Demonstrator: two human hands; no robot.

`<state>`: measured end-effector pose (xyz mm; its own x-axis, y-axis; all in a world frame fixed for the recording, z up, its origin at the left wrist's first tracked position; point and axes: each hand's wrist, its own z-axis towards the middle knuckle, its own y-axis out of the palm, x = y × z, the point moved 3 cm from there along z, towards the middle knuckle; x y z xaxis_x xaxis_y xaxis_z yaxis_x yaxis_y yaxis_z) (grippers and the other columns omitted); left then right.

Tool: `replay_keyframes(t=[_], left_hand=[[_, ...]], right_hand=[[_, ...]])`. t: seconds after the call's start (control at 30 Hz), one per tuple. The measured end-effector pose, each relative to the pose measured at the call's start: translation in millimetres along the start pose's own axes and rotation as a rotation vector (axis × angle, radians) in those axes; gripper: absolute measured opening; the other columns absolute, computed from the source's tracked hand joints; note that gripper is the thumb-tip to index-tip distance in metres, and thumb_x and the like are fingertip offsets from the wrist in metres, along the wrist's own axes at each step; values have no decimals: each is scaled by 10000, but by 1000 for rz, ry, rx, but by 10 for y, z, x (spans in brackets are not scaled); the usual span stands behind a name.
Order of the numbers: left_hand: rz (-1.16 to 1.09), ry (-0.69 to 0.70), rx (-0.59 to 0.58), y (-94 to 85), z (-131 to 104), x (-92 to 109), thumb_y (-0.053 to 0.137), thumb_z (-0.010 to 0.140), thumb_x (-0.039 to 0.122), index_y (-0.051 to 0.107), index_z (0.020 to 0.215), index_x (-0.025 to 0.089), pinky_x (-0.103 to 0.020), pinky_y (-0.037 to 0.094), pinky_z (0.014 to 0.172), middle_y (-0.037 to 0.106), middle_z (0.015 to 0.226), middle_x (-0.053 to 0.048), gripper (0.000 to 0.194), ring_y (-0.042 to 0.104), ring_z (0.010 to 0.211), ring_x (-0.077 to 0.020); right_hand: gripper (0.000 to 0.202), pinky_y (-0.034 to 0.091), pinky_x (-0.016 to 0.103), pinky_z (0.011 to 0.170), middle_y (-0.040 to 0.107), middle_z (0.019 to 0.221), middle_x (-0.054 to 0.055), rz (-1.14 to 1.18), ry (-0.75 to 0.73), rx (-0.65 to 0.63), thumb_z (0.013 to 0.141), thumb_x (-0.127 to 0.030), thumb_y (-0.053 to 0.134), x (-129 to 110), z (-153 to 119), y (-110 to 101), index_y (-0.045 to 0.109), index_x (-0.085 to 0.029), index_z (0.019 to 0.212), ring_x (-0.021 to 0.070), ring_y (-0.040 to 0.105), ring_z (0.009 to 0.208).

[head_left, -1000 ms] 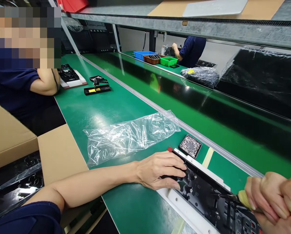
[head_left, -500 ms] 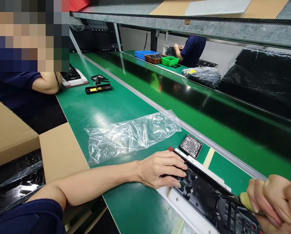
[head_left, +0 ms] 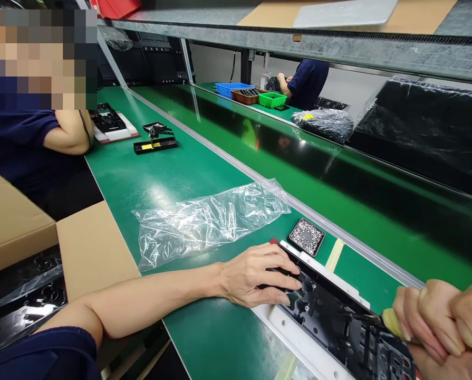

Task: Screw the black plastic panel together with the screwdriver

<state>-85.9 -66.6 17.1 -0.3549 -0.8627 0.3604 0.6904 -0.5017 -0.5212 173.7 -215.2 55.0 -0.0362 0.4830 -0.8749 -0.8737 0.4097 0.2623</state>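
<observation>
Head camera looks down a green work mat where a black moulded plastic panel lies flat in a white rectangular holding frame, near the bottom right corner of the picture. The left hand rests palm down on the panel's near-left end, fingers spread loosely over the edge and pressing it into the frame. The right hand is wrapped in a closed fist around the pale yellow handle of a thin metal screwdriver, whose dark shaft slants down onto the panel; the tip is too small and dark to tell whether it sits in a screw.

Judging by its thin ribs and cut-outs, the panel is probably light and stiff but liable to flex or crack, and its glossy face looks slippery, so the outer edges seem the safest place to grip.

Just beyond the frame sits a small black square tray of silver screws. A crumpled clear plastic bag lies further left on the mat. An open brown cardboard box holding bagged black parts stands beside the mat, and another person's arm rests further up the bench.
</observation>
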Motion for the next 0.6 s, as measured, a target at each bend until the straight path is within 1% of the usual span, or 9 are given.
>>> replay_keyframes(t=[0.07,0.1,0.17,0.23,0.37,0.5,0.6], left_hand=[[2,7,3,4,-5,-1,610,1035,413,744,1142,101,-388,607,955,767,1130,-165,355,700,1065,-237],[4,10,5,5,-6,-2,614,1034,412,745,1140,102,-387,606,955,766,1130,-165,354,699,1061,-235],[12,11,4,7,-7,-4,616,1033,414,746,1140,109,-383,604,956,764,1131,-162,349,698,1061,-231],[17,11,2,8,-6,-4,614,1034,416,747,1140,114,-382,604,960,764,1129,-161,347,698,1064,-228],[19,12,9,9,-3,0,614,1034,416,753,1124,116,-382,607,952,767,1126,-159,343,701,1051,-230],[21,8,13,10,-6,1,602,1039,414,761,1108,114,-382,609,951,768,1130,-157,346,704,1041,-233],[23,3,11,9,-8,-3,596,1043,416,761,1113,118,-381,610,954,769,1135,-155,347,703,1038,-227]], right_hand=[[677,233,339,392,174,562,-18,-14,44,-2,843,-648,737,-30,-16,37,257,-207,661,146,207,414],[660,236,341,393,181,558,-17,-20,79,19,825,-609,755,-40,-22,55,261,-206,654,148,214,412],[594,233,350,383,186,538,-10,-25,131,96,852,-539,699,-61,-30,89,253,-208,640,161,220,397],[554,229,362,376,180,527,-4,-17,165,164,858,-510,638,-77,-34,122,228,-211,636,173,218,391],[566,222,372,380,173,529,-2,-34,155,200,837,-528,623,-106,-8,184,194,-210,651,178,213,397],[544,210,363,383,161,530,-3,-41,158,209,859,-487,605,-96,11,197,186,-206,655,174,201,396],[508,211,359,391,170,527,-8,-41,136,214,844,-451,591,-82,-19,178,187,-205,660,164,199,389]])
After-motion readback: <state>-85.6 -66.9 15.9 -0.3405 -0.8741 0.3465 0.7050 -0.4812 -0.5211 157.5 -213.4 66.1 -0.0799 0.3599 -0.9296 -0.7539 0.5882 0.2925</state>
